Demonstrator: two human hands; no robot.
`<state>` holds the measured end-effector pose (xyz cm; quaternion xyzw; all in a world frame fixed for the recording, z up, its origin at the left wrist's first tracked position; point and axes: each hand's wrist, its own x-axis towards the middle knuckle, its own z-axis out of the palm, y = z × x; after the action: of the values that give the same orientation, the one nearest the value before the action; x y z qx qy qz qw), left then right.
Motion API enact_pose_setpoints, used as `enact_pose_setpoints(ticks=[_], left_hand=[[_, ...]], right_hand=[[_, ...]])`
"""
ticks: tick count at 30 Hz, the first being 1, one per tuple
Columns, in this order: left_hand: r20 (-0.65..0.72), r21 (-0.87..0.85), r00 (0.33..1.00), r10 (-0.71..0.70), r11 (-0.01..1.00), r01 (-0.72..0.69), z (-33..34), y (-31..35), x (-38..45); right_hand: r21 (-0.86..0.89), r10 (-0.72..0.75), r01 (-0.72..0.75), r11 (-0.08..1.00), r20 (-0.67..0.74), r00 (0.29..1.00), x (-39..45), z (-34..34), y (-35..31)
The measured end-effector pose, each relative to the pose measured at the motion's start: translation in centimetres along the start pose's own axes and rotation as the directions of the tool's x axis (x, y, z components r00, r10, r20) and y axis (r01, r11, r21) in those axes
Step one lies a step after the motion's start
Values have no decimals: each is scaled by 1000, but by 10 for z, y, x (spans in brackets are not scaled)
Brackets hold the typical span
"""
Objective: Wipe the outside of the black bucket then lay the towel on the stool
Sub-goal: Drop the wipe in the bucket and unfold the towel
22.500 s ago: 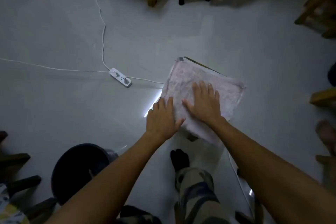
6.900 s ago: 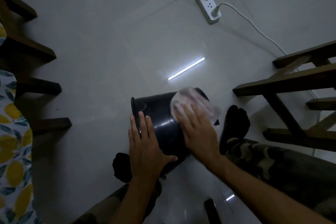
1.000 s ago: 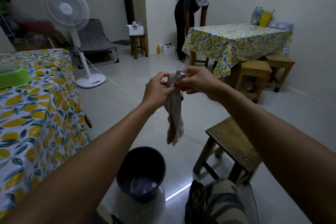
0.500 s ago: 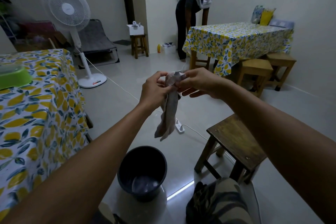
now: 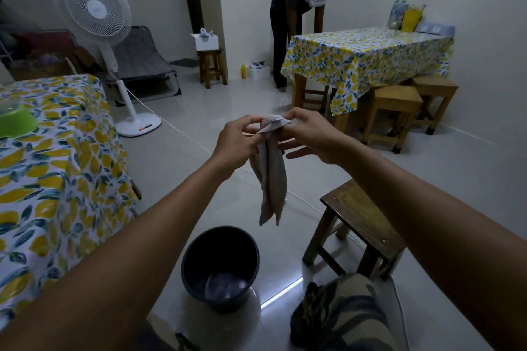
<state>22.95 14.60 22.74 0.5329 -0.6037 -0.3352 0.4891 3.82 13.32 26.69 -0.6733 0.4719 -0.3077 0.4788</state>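
Note:
A pale pinkish towel (image 5: 271,179) hangs bunched in the air in front of me. My left hand (image 5: 238,144) and my right hand (image 5: 309,135) both pinch its top edge, close together. The black bucket (image 5: 220,268) stands upright on the floor below the towel, with something pale inside at the bottom. The dark wooden stool (image 5: 360,224) stands to the right of the bucket, its seat bare and partly hidden by my right forearm.
A table with a lemon-print cloth (image 5: 54,168) and a green bowl (image 5: 15,121) is at my left. A white fan (image 5: 99,37) stands behind it. Another person (image 5: 296,23) bends over a second lemon-cloth table (image 5: 368,60) with light stools (image 5: 395,114). A white cable (image 5: 308,206) crosses the floor.
The hanging towel has swung and now hangs straighter down. My two hands have stayed at its top edge, shifting their pinch slightly.

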Motion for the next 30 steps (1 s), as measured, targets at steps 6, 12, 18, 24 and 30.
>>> enact_pose_setpoints(ticks=[6, 12, 18, 24, 30], left_hand=[[24, 39, 1000, 3, 999, -4, 14, -7, 1], [38, 9, 999, -33, 999, 33, 23, -14, 4], [19, -13, 993, -119, 993, 119, 38, -16, 6], [-34, 18, 984, -176, 984, 177, 44, -15, 5], [-121, 298, 991, -49, 951, 83, 55, -4, 4]], right_hand=[[93, 46, -52, 994, 67, 997, -3, 9, 7], [81, 70, -67, 994, -33, 997, -5, 0, 22], [64, 87, -84, 994, -48, 995, -5, -4, 29], [-6, 78, -80, 997, -122, 989, -7, -10, 37], [-43, 102, -109, 993, -144, 984, -10, -19, 46]])
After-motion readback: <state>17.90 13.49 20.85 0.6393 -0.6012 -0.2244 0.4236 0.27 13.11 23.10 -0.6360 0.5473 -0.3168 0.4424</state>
